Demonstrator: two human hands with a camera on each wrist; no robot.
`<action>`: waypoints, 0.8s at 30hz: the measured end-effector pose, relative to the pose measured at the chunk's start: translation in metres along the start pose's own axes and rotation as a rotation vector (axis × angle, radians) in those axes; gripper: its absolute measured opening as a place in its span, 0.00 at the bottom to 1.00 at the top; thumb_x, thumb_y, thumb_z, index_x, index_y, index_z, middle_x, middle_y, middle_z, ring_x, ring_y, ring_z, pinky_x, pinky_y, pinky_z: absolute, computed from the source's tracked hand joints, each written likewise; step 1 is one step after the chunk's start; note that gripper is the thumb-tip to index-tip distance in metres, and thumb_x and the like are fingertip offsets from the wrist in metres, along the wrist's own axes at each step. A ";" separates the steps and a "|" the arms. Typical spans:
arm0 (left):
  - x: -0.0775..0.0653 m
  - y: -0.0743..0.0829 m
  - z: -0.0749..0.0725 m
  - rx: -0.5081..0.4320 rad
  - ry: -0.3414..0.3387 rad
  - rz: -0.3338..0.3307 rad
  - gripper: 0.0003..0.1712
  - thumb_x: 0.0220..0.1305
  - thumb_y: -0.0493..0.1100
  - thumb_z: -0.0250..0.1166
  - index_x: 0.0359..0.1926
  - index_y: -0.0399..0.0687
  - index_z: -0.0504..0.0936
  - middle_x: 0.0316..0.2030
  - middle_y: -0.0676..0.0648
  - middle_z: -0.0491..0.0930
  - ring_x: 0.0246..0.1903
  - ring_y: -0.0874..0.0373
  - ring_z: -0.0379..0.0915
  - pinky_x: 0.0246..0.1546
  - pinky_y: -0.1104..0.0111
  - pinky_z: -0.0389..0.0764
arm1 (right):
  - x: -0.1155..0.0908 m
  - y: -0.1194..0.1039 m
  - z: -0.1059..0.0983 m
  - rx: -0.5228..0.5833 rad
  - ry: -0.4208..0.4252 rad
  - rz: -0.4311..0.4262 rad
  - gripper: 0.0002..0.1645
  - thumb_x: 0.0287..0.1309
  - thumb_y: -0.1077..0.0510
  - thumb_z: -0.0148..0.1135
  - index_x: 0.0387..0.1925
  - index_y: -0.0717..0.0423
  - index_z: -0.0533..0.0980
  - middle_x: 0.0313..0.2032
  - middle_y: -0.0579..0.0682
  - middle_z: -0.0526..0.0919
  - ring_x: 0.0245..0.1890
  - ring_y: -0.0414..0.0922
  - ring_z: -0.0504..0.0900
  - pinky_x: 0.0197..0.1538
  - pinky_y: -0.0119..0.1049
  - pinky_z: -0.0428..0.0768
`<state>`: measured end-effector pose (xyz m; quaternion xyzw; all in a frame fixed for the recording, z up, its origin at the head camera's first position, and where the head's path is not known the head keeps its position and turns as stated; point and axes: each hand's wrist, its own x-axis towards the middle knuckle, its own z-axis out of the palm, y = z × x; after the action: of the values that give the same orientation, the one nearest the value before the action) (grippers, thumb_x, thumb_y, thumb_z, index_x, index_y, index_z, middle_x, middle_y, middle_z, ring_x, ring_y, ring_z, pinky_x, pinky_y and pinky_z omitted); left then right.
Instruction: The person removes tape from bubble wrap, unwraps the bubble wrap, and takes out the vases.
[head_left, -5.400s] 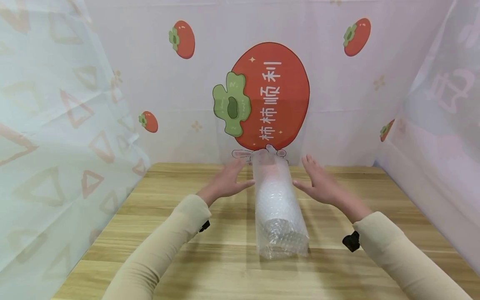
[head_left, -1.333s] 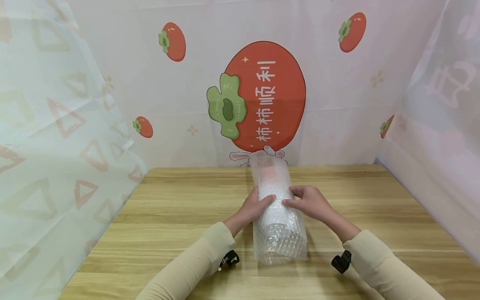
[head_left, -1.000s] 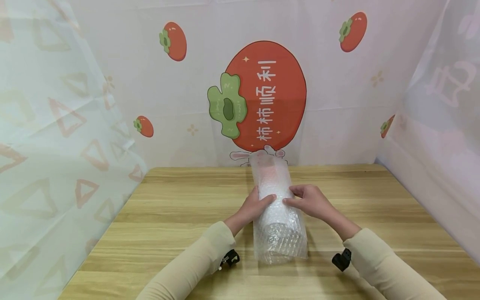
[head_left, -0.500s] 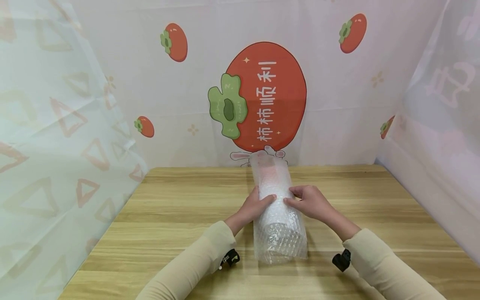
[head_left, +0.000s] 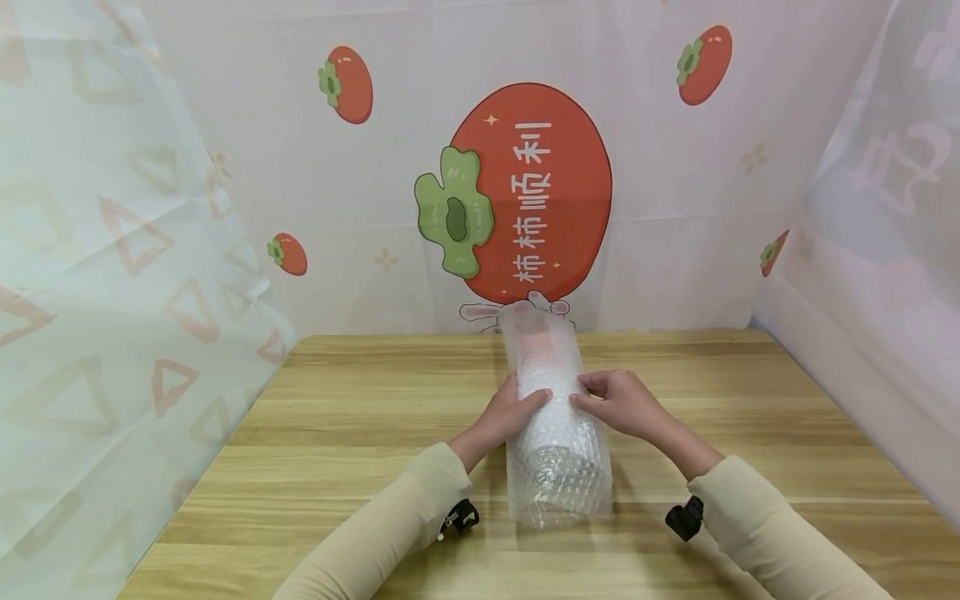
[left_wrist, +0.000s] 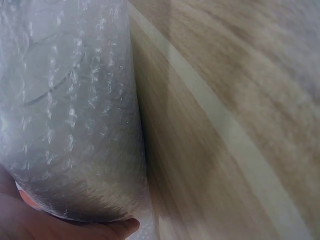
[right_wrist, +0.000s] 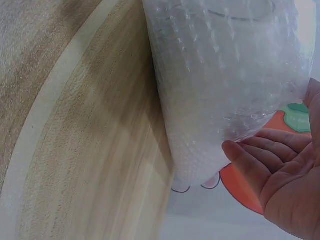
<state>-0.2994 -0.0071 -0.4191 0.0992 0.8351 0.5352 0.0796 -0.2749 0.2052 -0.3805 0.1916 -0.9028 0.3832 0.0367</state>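
A long bubble-wrap roll [head_left: 555, 467] lies on the wooden table, its length running away from me. Something whitish and rounded shows through the layers, with a thin dark curved line visible in both wrist views. My left hand [head_left: 512, 410] grips the roll's left side, thumb on top. In the left wrist view that hand [left_wrist: 45, 220] reaches around the bubble wrap [left_wrist: 75, 115]. On the right side my right hand [head_left: 621, 403] holds the wrap, thumb tip near the top. In the right wrist view its fingers [right_wrist: 267, 155] bend at the roll's edge. Some fingers are hidden.
A white sheet with a large printed persimmon [head_left: 555, 183] hangs behind the table [head_left: 360, 433]. More sheeting stands along the left [head_left: 135, 250] and right sides. The roll's far end reaches the back edge. A small black camera [head_left: 686, 518] sits on each wrist.
Over five seconds ago both hands were spread apart beside the roll; now they hold it from both sides. In the last second the right thumb has shifted slightly right; the roll stays put.
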 end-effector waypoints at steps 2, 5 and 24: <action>0.000 0.000 -0.001 -0.004 -0.002 0.001 0.47 0.64 0.64 0.58 0.73 0.41 0.54 0.63 0.39 0.66 0.60 0.47 0.65 0.56 0.50 0.70 | 0.000 -0.001 -0.001 0.013 -0.011 0.004 0.28 0.61 0.54 0.65 0.54 0.74 0.76 0.51 0.67 0.79 0.54 0.57 0.78 0.51 0.50 0.78; 0.000 -0.001 -0.001 -0.014 -0.008 -0.008 0.49 0.64 0.64 0.58 0.74 0.41 0.52 0.65 0.39 0.64 0.61 0.46 0.64 0.57 0.50 0.70 | -0.001 -0.001 -0.003 0.014 -0.034 0.001 0.30 0.62 0.53 0.65 0.56 0.74 0.74 0.53 0.67 0.77 0.56 0.57 0.76 0.52 0.51 0.77; 0.000 -0.002 -0.001 -0.006 -0.007 -0.044 0.53 0.63 0.66 0.58 0.76 0.41 0.47 0.68 0.38 0.60 0.64 0.45 0.61 0.58 0.49 0.68 | -0.002 -0.003 -0.004 0.013 -0.083 0.024 0.39 0.62 0.45 0.64 0.61 0.73 0.70 0.60 0.68 0.71 0.54 0.59 0.78 0.48 0.47 0.80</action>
<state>-0.3002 -0.0088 -0.4205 0.0824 0.8352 0.5354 0.0946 -0.2724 0.2067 -0.3764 0.1966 -0.9033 0.3813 -0.0069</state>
